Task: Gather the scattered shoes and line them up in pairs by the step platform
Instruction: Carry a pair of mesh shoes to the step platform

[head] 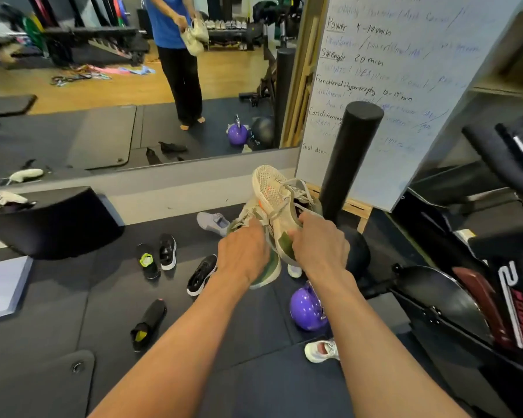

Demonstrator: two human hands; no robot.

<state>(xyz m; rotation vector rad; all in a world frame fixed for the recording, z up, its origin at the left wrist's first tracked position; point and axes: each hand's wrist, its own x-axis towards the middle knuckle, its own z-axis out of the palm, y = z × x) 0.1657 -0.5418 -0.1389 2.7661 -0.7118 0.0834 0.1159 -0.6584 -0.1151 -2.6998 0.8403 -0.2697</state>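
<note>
Early days here: the left hand (244,251) and right hand (317,243) each have fingers curled tight around one shoe of the beige pair (277,203), held up in the air mid-scene. Nothing's lined up yet; black shoes (156,256) sit loose on the mat to the left, a grey one (213,223) further back, a white one (322,350) nearer. The step platform, I reckon, is the dark block (55,218) far left.

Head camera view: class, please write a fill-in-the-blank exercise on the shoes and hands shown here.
1. Both hands hold a pair of ____ mesh sneakers.
2. The round ____ kettlebell sits on the dark floor mat.
3. The right hand and left hand each grip ____ sneaker.

Missing words: beige; purple; one
</note>
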